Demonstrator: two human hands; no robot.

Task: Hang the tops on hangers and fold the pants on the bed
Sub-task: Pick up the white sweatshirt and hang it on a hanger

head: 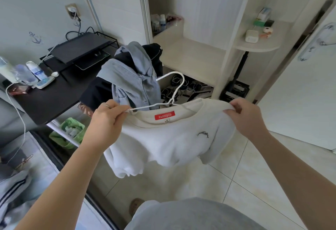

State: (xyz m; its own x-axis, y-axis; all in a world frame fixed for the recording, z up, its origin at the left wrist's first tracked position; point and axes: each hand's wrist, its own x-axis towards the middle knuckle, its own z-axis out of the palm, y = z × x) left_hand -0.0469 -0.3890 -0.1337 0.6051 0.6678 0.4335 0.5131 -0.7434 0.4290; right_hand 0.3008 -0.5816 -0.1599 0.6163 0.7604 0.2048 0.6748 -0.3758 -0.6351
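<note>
A white top (163, 139) with a red neck label hangs in the air between my hands, over the tiled floor. A white wire hanger (174, 91) sticks out of its neck, hook upward, its right arm hidden inside the cloth. My left hand (107, 119) pinches the hanger's bare left arm at the top's left shoulder. My right hand (247, 115) grips the top's right shoulder. Behind them a blue denim garment (131, 77) and dark clothes (96, 91) are heaped on what seems to be a chair.
A black desk (54, 99) with bottles and a monitor stand is at the left. The open wardrobe (192, 55) has cream shelves, shoes below. A white door (300, 93) stands at the right. The bed (21, 175) with striped pants lies at the lower left.
</note>
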